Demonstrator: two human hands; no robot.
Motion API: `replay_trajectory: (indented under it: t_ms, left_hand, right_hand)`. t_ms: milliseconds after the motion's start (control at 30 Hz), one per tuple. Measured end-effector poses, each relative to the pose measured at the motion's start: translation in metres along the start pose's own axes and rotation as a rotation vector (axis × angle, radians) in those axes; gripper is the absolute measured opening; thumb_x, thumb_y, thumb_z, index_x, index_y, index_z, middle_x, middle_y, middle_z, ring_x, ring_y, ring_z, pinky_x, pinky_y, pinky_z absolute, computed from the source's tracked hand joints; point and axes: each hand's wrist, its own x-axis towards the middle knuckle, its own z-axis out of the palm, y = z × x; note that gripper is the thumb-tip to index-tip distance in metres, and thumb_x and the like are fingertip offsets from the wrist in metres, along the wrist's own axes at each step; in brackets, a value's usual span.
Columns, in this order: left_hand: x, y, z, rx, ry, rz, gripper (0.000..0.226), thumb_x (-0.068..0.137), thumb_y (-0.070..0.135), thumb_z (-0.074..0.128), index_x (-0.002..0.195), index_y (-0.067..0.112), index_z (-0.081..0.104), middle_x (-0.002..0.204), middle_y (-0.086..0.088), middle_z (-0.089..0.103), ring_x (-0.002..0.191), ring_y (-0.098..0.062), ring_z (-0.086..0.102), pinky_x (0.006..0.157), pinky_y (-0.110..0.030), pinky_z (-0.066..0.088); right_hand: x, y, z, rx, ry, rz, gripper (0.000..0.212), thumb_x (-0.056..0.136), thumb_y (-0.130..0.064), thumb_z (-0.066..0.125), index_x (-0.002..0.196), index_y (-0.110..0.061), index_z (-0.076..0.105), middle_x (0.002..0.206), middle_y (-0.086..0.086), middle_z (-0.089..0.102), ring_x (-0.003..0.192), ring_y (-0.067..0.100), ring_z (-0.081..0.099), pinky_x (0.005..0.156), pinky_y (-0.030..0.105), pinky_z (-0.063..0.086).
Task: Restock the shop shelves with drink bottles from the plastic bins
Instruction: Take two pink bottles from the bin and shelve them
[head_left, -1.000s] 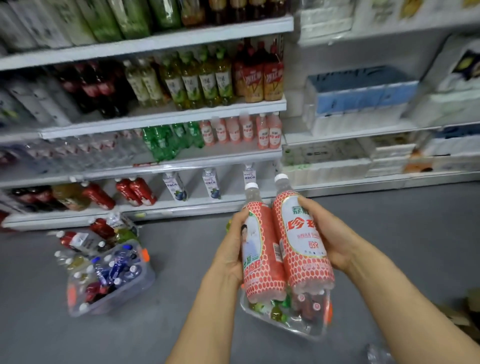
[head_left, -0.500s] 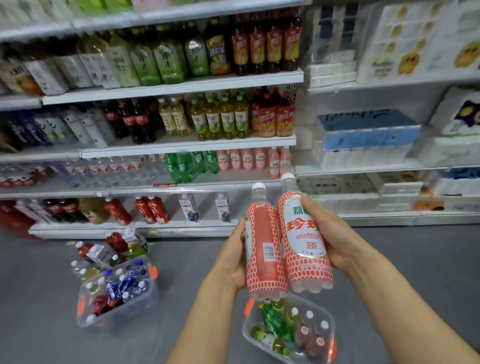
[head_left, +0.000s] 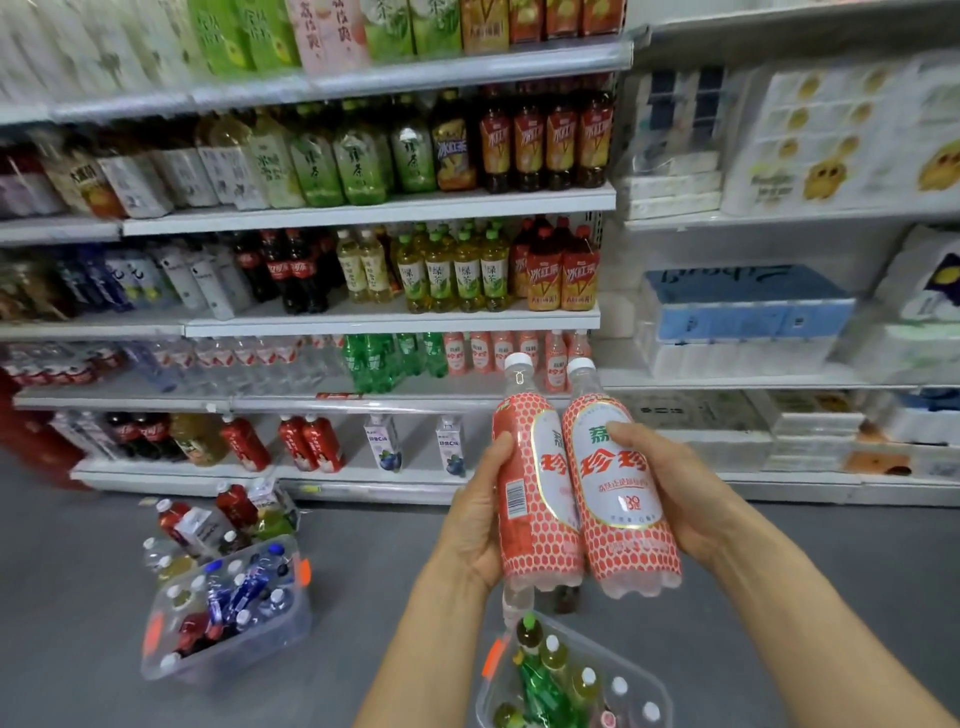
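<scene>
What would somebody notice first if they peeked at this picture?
First, the middle: the left hand grips the left pink bottle and the right hand grips the right pink bottle, side by side. Behind them rise the shelves, packed with colourful drinks. Down on the floor to the left sits a clear bin heaped with more bottles.

Read 珍珍 in large red characters under a green 荔 on the right pink bottle (head_left: 618, 483); saw a barcode and part of the same 珍 on the left pink bottle (head_left: 535, 519). Made out 冰红茶 on the orange-labelled tea bottles (head_left: 563, 278) and 绿茶 on the green tea bottles (head_left: 467, 275) of the middle shelf (head_left: 395, 325); found smaller print too blurred to read
</scene>
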Motion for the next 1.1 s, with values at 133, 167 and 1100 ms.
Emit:
replay_trajectory:
  t_ms: [133,167,1100]
  left_hand:
    - [0.008,0.0,0.001,0.006,0.058,0.022,0.085,0.067,0.049,0.084,0.135,0.006,0.057,0.129,-0.023,0.063,0.116,-0.039,0.061,0.105,-0.058,0.044]
    - [0.009,0.0,0.003,0.007,0.065,0.017,0.078,0.074,0.052,0.078,0.134,0.007,0.057,0.127,-0.022,0.064,0.114,-0.038,0.062,0.105,-0.057,0.044]
    - [0.124,0.156,-0.098,0.134,0.209,-0.061,0.056,0.099,0.053,0.043,0.121,0.008,0.066,0.113,-0.021,0.071,0.106,-0.037,0.068,0.099,-0.056,0.049]
  right_hand:
    - [0.005,-0.005,-0.001,-0.014,0.005,-0.034,0.04,0.086,-0.03,0.067,0.114,-0.003,0.063,0.097,0.019,0.075,0.078,0.032,0.073,0.067,0.041,0.059]
    - [0.007,-0.006,-0.001,-0.013,0.008,-0.039,0.041,0.085,-0.03,0.068,0.115,-0.003,0.062,0.099,0.019,0.074,0.08,0.033,0.073,0.068,0.042,0.059]
    - [0.191,-0.013,0.106,0.124,0.152,-0.048,0.041,0.097,-0.043,0.05,0.12,-0.01,0.06,0.099,0.015,0.075,0.086,0.031,0.074,0.064,0.041,0.06]
